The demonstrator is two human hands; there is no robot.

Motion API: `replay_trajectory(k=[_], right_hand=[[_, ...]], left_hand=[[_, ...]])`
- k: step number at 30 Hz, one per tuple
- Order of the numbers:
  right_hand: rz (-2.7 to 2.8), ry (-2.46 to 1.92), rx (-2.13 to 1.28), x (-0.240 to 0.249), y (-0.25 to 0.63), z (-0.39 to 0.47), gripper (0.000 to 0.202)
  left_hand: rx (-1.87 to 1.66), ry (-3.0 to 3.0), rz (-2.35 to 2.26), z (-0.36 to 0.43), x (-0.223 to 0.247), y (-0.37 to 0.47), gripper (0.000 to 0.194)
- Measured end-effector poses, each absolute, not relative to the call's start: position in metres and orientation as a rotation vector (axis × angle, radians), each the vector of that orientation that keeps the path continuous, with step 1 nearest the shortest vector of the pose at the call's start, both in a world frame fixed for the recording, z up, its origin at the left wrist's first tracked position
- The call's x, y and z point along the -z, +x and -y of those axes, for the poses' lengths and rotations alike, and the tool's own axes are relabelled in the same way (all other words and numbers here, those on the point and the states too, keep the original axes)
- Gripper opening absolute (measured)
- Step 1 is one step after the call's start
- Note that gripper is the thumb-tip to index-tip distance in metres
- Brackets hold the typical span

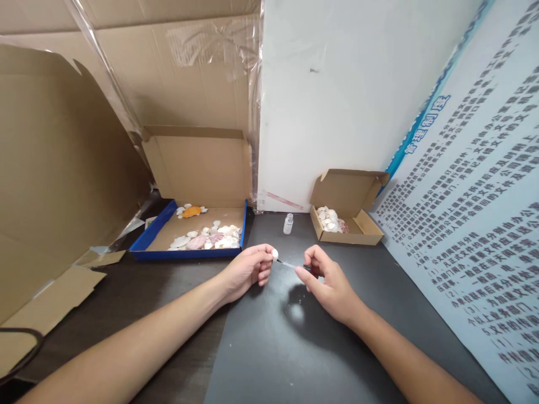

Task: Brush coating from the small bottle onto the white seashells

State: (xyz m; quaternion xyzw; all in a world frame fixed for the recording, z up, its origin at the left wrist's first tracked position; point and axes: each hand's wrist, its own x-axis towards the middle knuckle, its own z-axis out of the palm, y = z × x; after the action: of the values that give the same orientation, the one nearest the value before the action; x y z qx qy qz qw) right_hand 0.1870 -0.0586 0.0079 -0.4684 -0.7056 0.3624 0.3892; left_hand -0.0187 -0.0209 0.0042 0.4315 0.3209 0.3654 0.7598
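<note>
Between the thumb and fingers of my left hand (248, 268) is a small white seashell (275, 255), held up above the dark table. My right hand (330, 280) pinches the black cap of a thin brush (289, 265), whose pale stem points left. The brush's dark tip reaches the shell or lies right beside it; I cannot tell whether they touch. A small clear bottle (288, 224) with a white label stands upright beyond my hands, with no cap visible on it.
At the left, a blue-sided open box (147, 253) holds loose shells and an orange shell piece (192, 211). A smaller cardboard box (353, 240) with white shells stands at the back right. Cardboard (54, 168) walls the left; a printed poster (475, 185) walls the right.
</note>
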Motion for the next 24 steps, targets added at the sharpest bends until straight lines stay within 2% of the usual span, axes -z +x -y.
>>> replay_trajectory(k=[8, 14, 24], right_hand=[[1.791, -1.266, -0.861, -0.0075, 0.1867, 0.0583, 0.028], [1.856, -1.153, -0.979, -0.0098, 0.1858, 0.0613, 0.025], [1.902, -1.207, -0.864, -0.0104, 0.1847, 0.0616, 0.025]], left_hand=[[-0.82, 0.924, -0.649, 0.0224, -0.0065, -0.0182, 0.006], [-0.835, 0.9, -0.625, 0.0228, -0.007, -0.0188, 0.007], [-0.851, 0.897, -0.603, 0.0234, -0.0088, -0.0191, 0.011]])
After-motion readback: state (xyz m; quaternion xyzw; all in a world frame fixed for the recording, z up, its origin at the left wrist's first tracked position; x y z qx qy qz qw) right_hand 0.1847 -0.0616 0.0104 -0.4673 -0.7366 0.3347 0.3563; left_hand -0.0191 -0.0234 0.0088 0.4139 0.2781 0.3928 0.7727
